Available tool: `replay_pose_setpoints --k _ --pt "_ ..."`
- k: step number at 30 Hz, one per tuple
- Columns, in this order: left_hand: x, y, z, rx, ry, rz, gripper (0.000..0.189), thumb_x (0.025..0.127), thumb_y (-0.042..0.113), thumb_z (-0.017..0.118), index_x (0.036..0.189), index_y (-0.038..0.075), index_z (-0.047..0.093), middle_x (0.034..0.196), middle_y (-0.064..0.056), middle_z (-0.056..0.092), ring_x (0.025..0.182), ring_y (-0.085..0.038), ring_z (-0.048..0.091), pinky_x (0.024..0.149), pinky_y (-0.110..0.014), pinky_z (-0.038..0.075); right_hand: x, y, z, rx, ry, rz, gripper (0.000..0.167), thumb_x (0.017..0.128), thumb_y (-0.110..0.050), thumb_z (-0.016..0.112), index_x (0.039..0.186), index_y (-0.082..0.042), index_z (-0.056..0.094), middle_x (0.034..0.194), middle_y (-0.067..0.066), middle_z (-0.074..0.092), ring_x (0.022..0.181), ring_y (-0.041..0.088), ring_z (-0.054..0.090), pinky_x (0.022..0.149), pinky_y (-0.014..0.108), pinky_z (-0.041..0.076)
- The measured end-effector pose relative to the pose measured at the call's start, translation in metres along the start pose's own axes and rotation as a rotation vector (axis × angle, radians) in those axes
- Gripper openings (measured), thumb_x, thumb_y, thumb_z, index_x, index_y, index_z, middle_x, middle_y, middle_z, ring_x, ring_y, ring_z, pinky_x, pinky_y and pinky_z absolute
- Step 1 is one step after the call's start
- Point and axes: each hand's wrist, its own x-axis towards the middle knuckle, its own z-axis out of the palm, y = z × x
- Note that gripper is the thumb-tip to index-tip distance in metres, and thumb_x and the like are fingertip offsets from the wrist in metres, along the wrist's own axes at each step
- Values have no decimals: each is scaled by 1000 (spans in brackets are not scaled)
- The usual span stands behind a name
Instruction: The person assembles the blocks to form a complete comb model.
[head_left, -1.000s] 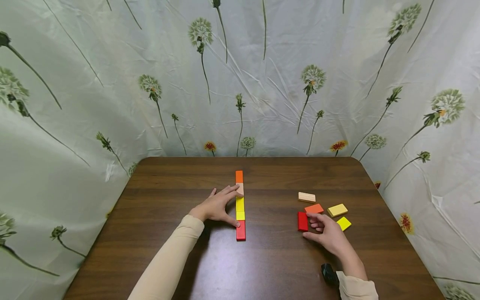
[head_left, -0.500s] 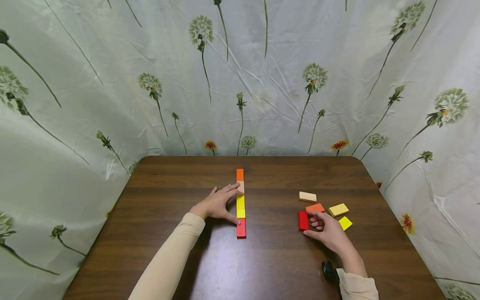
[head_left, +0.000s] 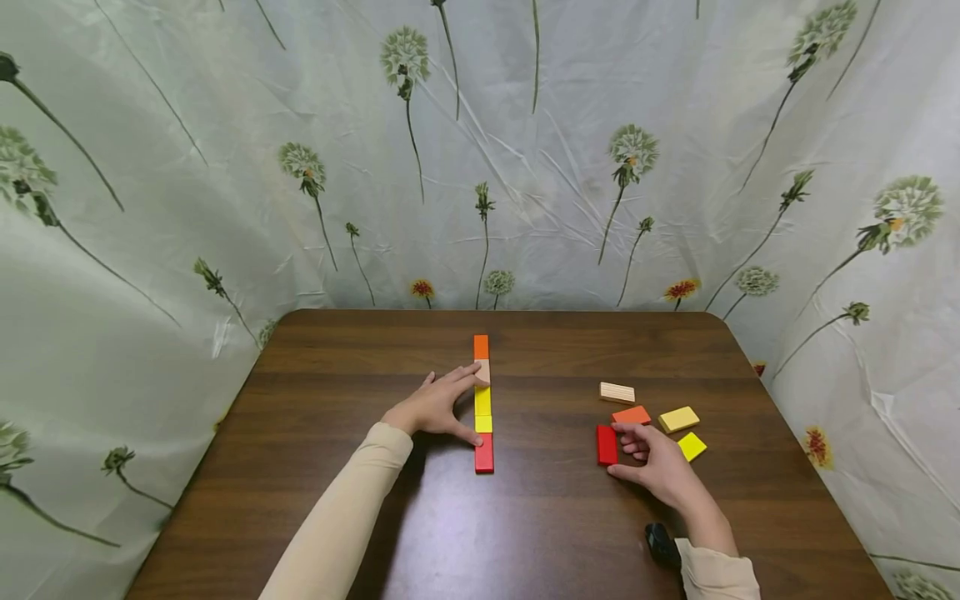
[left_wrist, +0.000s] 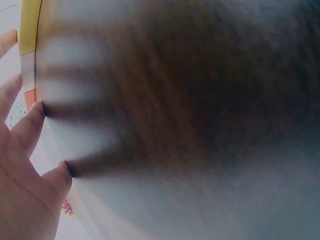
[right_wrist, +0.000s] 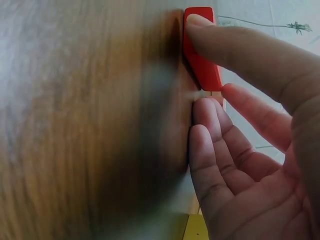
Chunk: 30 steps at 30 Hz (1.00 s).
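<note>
Down the middle of the table runs a row of flat blocks: orange, pale wood, yellow, a shorter yellow piece and red nearest. My left hand lies spread from the row's left side, fingertips at the pale wood block and thumb tip on the red one. On the right, my right hand pinches a loose red block by its ends between thumb and index finger. The other fingers curl loosely. The block lies on or just above the table; I cannot tell which.
Around the right hand lie an orange block, a ridged pale wood block, a light yellow block and a bright yellow block. The brown table meets a flowered curtain behind.
The loose red block has shifted slightly toward me, together with my right thumb and index finger. The left hand keeps its place at the row. The head view has tilted a little.
</note>
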Motion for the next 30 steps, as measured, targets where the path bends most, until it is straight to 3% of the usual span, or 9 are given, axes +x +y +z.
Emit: replay_pose_setpoints --k 11,18,30 --pt "1 0 0 -20 -2 -5 97 75 64 92 157 30 52 182 4 18 169 -27 19 129 -76 8 0 -1 -1 2 -20 21 67 82 -15 95 138 5 64 117 13 71 104 22 66 86 20 56" --pt "1 -3 2 -17 -7 -11 98 75 65 92 158 30 52 182 5 17 169 -28 19 129 -76 8 -2 -6 9 27 -9 10 65 81 -17 96 134 4 65 116 11 70 101 19 65 86 19 56" --pt "1 -3 3 -17 -1 -3 97 76 64 92 158 30 52 182 6 17 169 -26 19 129 -77 8 -9 -26 23 63 -1 -114 62 81 -23 97 131 -2 68 112 4 71 97 11 65 88 21 59"
